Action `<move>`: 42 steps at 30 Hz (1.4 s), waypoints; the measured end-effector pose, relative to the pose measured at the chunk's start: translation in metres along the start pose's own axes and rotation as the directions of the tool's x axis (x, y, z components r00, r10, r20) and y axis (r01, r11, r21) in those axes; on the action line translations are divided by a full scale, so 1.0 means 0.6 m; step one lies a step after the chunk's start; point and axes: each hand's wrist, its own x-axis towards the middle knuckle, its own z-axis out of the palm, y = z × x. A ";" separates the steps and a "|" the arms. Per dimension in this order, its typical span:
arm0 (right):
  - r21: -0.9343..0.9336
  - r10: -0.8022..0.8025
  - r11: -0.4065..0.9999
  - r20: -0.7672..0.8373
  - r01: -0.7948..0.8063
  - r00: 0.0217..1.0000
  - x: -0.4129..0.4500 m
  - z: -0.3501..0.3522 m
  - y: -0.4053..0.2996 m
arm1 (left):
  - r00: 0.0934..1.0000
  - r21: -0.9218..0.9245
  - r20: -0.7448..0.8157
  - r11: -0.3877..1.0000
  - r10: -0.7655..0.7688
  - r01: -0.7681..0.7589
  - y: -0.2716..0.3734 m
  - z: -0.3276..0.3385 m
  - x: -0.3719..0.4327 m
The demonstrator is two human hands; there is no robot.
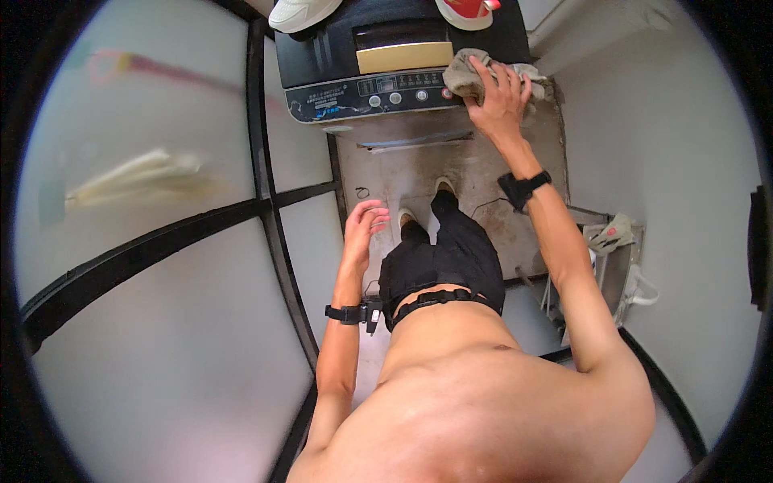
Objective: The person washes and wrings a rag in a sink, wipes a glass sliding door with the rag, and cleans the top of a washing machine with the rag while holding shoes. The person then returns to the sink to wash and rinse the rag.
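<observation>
My right hand (pixel 498 99) grips a crumpled grey-brown cloth (pixel 465 75) at the right front corner of a black top-loading washing machine (pixel 320 60). The cloth lies against the right end of the control panel (pixel 362 96), beside the red-ringed button. My left hand (pixel 365 223) hangs in the air in front of the machine, fingers apart and slightly curled, holding nothing. On the machine's lid stand a white shoe (pixel 302 13) and a red and white shoe (pixel 468 13), both cut off by the top of the picture. A gold-coloured strip (pixel 404 57) runs between them.
Black-framed frosted panels (pixel 151 290) stand close on the left, a pale wall (pixel 658 121) on the right. A rack (pixel 610 265) with a plastic bag (pixel 613 232) is at the lower right. A small dark loop (pixel 362 192) lies on the stained floor (pixel 501 151).
</observation>
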 end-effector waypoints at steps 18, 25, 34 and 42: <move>0.255 -0.219 0.945 0.030 0.204 0.975 0.090 -0.019 0.179 | 0.438 0.764 0.177 0.157 0.881 -0.625 0.453 0.373 0.130; 0.302 -0.174 0.940 0.029 0.158 0.984 0.093 -0.015 0.177 | 0.249 0.918 0.188 -0.080 0.950 -0.389 0.576 0.407 0.236; 0.332 -0.118 0.938 0.027 0.103 0.993 0.090 -0.019 0.167 | 0.354 0.702 0.701 -0.686 0.619 -0.190 0.728 0.377 0.293; 0.295 -0.117 0.951 0.054 0.096 0.992 0.090 -0.035 0.157 | 0.350 0.633 0.772 -0.695 0.531 -0.342 0.719 0.353 0.355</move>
